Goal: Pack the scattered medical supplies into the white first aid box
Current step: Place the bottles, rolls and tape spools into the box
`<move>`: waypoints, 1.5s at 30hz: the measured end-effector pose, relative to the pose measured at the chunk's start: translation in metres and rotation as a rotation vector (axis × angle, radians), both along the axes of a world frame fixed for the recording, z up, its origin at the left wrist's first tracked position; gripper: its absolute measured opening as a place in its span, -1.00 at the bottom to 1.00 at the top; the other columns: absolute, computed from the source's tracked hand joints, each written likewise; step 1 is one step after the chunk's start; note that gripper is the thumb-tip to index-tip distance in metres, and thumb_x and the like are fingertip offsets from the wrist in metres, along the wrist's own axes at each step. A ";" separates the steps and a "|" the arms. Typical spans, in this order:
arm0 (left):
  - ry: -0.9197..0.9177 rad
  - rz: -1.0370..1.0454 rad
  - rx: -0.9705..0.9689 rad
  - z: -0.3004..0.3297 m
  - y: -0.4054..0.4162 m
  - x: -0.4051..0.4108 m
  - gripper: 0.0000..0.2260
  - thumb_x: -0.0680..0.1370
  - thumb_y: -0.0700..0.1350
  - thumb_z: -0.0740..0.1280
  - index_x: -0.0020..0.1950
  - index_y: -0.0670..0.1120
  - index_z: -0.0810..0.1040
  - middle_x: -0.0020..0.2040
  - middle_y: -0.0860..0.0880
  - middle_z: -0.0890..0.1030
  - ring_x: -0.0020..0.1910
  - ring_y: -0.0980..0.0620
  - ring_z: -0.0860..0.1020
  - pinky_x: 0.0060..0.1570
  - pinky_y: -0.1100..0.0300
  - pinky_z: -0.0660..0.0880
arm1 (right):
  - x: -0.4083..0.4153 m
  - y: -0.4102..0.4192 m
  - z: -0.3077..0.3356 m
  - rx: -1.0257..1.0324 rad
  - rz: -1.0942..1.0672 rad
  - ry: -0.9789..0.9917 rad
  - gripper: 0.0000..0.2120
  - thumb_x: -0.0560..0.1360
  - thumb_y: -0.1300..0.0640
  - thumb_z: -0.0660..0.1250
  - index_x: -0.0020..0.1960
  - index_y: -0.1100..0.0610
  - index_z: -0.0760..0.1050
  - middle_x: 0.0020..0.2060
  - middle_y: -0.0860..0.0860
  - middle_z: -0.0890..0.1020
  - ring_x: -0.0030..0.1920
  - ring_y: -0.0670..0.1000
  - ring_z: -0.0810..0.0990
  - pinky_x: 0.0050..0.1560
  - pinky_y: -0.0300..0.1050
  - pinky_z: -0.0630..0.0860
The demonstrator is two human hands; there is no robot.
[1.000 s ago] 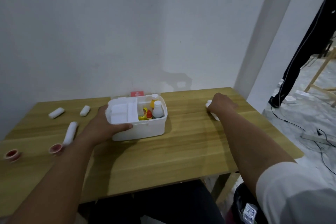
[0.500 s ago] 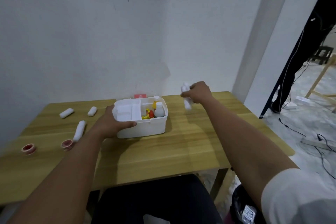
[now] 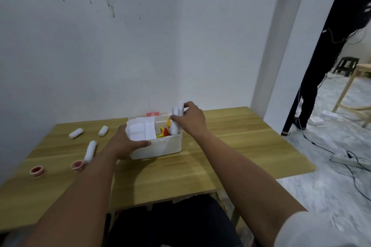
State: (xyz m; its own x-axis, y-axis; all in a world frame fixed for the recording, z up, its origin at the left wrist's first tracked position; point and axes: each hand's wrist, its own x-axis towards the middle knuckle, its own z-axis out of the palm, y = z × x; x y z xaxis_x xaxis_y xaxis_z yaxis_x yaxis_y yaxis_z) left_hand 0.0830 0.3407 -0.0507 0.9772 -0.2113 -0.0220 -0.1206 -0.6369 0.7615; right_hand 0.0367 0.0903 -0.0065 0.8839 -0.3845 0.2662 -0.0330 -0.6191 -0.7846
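Note:
The white first aid box (image 3: 160,147) stands open on the wooden table (image 3: 230,146), with a white tray insert on its left side and yellow and red items plus a white bottle on its right. My left hand (image 3: 126,142) grips the box's near left rim. My right hand (image 3: 189,119) hovers over the box's right side, shut on white bandage rolls (image 3: 178,110) held upright above the opening. Three more white bandage rolls (image 3: 90,151) lie on the table to the left. Two red-centred tape rolls (image 3: 77,165) sit near the left front.
A white wall rises right behind the table. To the right, a person in black (image 3: 329,66) stands in a doorway. Cables and a power strip (image 3: 349,161) lie on the floor beyond the table's right edge. A wooden frame stands at far right.
My right hand picked up bandage rolls from the table's right side and carried them left, now above the box. My left hand stayed on the box.

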 end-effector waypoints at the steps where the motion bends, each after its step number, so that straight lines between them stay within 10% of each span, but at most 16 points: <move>1: -0.002 -0.002 -0.004 0.000 0.000 0.000 0.10 0.15 0.29 0.64 0.57 0.08 0.20 0.50 -0.03 0.36 0.36 -0.14 0.42 0.07 -0.17 0.60 | -0.001 0.001 -0.003 0.019 -0.019 -0.017 -0.41 0.39 -0.11 0.56 0.31 0.07 0.46 0.12 -0.03 0.66 0.02 -0.01 0.64 -0.09 -0.16 0.47; 9: 0.012 0.026 -0.003 -0.004 -0.002 0.004 0.05 0.24 0.20 0.65 0.59 0.05 0.16 0.52 -0.04 0.33 0.39 -0.16 0.40 0.12 -0.19 0.58 | -0.001 0.013 -0.014 0.062 -0.071 -0.094 -0.49 0.42 -0.09 0.54 0.25 0.05 0.43 0.00 -0.01 0.65 -0.05 0.01 0.64 -0.13 -0.14 0.49; 16: 0.017 0.018 0.006 -0.004 0.000 0.004 0.09 0.19 0.27 0.64 0.58 0.09 0.16 0.50 0.00 0.34 0.36 -0.13 0.42 0.06 -0.15 0.60 | -0.007 0.021 -0.033 -0.372 -0.096 0.075 -0.54 0.42 -0.29 0.36 0.16 -0.01 0.49 -0.05 -0.05 0.65 0.05 0.09 0.60 -0.01 0.04 0.24; 45: 0.020 0.009 -0.023 0.001 -0.001 -0.003 0.03 0.23 0.23 0.63 0.57 0.08 0.18 0.49 -0.02 0.37 0.35 -0.14 0.42 0.06 -0.14 0.61 | -0.006 -0.011 -0.013 -0.223 0.142 0.137 -0.54 0.26 -0.40 0.52 -0.15 -0.03 0.60 -0.16 -0.18 0.67 -0.03 -0.12 0.59 0.14 0.08 0.35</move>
